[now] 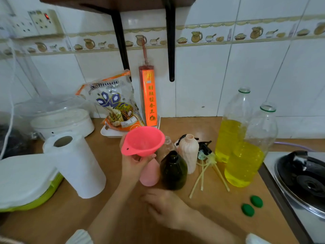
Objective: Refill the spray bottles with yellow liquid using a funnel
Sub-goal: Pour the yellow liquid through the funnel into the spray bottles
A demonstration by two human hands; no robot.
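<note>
Pink plastic marks the funnel, gripped by the left hand just above the pink bottle and not clearly seated in its neck. The right hand hovers low over the wooden counter, blurred, fingers loosely spread and holding nothing.

I judge the refilling barely begun. Four spray bottles stand uncapped in a cluster: the pink one, a dark green bottle, a cream ribbed bottle and a clear bottle half hidden behind the funnel; none shows yellow liquid that I can make out. Their spray heads lie beside them with dip tubes splayed. Two big bottles of yellow liquid stand open on the right, roughly half full, their green caps set near the counter's edge (pouring is all still ahead).

Writing: a red-orange incense box carries a column of Chinese characters; the snack bag has a script name too warped to read.
</note>
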